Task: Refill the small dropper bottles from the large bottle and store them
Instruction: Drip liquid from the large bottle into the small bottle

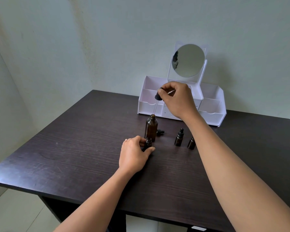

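The large amber bottle [151, 128] stands open on the dark table [84, 148]. My right hand [176, 99] pinches the black bulb of a long glass dropper [155, 108], whose tip sits in the large bottle's mouth. My left hand [135, 155] holds a small open dropper bottle [148, 143] upright just in front of the large bottle. A small black dropper cap [160, 132] lies behind the large bottle. Two more small amber bottles stand to the right: one capped [179, 138], the other [191, 143] partly hidden by my right forearm.
A white organiser [211, 108] with open compartments and a round mirror [188, 60] stands at the back of the table against the wall. The table's front edge runs close to me, with floor visible at the lower left.
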The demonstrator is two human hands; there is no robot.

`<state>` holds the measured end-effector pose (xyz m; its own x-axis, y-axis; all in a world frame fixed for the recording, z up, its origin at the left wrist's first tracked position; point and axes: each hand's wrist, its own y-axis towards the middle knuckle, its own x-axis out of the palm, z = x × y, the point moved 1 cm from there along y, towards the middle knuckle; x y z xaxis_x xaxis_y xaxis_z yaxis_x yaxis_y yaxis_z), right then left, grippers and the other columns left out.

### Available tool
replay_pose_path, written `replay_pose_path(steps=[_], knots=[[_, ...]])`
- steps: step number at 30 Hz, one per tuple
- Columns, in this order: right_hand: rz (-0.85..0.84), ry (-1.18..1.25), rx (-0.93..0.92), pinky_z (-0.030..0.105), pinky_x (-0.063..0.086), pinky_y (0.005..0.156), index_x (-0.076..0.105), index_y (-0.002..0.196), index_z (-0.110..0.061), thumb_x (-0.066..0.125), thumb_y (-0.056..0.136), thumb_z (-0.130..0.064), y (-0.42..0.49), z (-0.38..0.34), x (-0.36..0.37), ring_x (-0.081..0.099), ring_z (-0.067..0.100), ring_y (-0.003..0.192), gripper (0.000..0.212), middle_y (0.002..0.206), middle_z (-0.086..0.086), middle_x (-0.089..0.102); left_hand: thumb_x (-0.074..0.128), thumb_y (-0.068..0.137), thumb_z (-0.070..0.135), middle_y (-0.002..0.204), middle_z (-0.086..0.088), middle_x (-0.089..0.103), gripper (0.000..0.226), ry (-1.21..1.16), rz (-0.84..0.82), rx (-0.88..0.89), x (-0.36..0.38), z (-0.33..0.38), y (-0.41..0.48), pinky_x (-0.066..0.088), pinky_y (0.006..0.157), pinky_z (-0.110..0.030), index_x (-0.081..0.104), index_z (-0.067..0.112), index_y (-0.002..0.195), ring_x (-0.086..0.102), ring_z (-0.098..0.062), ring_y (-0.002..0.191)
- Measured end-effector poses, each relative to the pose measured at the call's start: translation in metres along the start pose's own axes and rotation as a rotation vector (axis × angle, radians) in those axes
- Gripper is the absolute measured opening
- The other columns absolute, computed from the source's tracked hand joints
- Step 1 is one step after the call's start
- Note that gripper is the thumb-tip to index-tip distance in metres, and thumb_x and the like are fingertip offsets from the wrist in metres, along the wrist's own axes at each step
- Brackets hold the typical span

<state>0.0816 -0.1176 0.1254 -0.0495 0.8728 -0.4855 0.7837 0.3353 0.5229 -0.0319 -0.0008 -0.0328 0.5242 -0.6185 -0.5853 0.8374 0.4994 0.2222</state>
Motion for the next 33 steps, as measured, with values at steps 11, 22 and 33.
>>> replay_pose_path(steps=[11,22,33], knots=[[-0.010,0.038,0.011,0.042,0.060,0.077,0.068,0.087,-0.018,0.065,0.094,-0.023,-0.003,0.001,0.008,0.072,0.014,0.073,0.009,0.083,-0.008,0.074,0.080,0.078,0.049,0.093,0.015,0.069,0.034,0.017,-0.006,-0.004,0.001,0.000,0.001,0.049,0.101,-0.041,0.069,0.028,0.103,0.060,-0.007,0.100],[-0.098,-0.048,0.058,0.035,0.057,0.072,0.062,0.085,-0.020,0.064,0.095,-0.020,-0.012,0.016,0.022,0.071,0.020,0.075,0.010,0.091,-0.001,0.070,0.080,0.077,0.051,0.096,0.015,0.069,0.037,0.041,-0.038,0.001,0.002,-0.001,0.003,0.052,0.096,-0.039,0.067,0.030,0.105,0.061,-0.007,0.100],[-0.093,-0.030,0.060,0.044,0.059,0.079,0.062,0.083,-0.024,0.064,0.094,-0.022,-0.009,0.018,0.024,0.071,0.023,0.080,0.012,0.090,-0.001,0.071,0.079,0.077,0.053,0.097,0.016,0.068,0.037,0.038,-0.046,-0.006,0.002,-0.003,0.002,0.053,0.095,-0.039,0.067,0.031,0.106,0.060,-0.008,0.102]])
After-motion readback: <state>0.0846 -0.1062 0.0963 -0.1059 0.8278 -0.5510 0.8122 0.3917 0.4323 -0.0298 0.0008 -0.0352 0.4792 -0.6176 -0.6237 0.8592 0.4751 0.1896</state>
